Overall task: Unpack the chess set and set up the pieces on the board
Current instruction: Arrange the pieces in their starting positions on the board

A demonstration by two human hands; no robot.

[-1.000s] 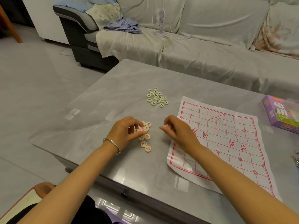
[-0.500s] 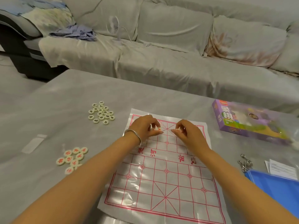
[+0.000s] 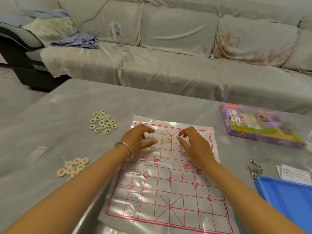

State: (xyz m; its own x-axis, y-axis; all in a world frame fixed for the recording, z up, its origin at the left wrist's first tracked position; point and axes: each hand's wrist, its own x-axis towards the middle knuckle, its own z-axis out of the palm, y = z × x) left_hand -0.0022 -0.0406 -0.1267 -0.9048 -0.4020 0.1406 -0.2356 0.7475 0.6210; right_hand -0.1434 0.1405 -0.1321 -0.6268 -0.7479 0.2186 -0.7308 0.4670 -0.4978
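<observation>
On the table (image 3: 67, 105): everything for the game lies on a grey table that stands in front of a covered sofa (image 3: 168, 65).
Board (image 3: 168, 191): a thin sheet with a red grid lies flat in front of the person, its long side running away from them toward the sofa.
Box (image 3: 253, 129): a purple game box lies to the right of the board's far end, apart from it.
Left hand (image 3: 137, 137): it hovers over the far left part of the board, fingers loosely curled and thumb stretched out, released and holding nothing that shows.
Right hand (image 3: 194, 142): it hovers over the far right part of the board, also loosely curled with nothing visible in its grasp.
Black-marked pieces (image 3: 103, 121): a cluster of round cream discs sits on the table left of the board's far corner.
Red-marked pieces (image 3: 74, 167): a smaller cluster sits farther left and nearer the person, well apart from the board.
Two pieces (image 3: 165, 140): two red-marked discs lie side by side, touching, on the far half of the board between the two hands, the left thumb tip just beside them.
Next reach: both clusters lie to the left of the board, so the left hand is probably the nearer one for fetching more discs, while the right would have to cross the board.
</observation>
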